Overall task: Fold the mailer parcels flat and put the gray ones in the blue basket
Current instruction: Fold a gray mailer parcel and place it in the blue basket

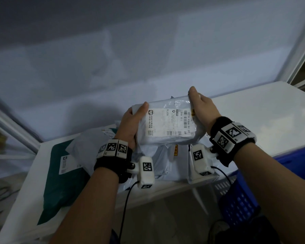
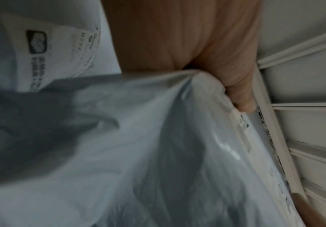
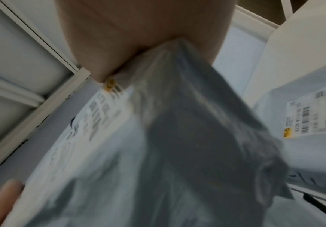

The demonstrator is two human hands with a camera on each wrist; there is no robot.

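gray mailer [image 1: 167, 123] held at both ends | left hand [image 1: 130, 124] and right hand [image 1: 203, 110] grips clamped | blue basket [image 1: 264, 187] at 4 o'clock, right nearer

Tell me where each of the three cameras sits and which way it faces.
Head: worn on the head, facing forward and down at the table; shows both forearms, left hand and right hand gripping the gray parcel.
Left wrist: looks along the palm, up at the parcel's underside.
Right wrist: the same from the opposite end.
Shared: all three see the gray parcel.
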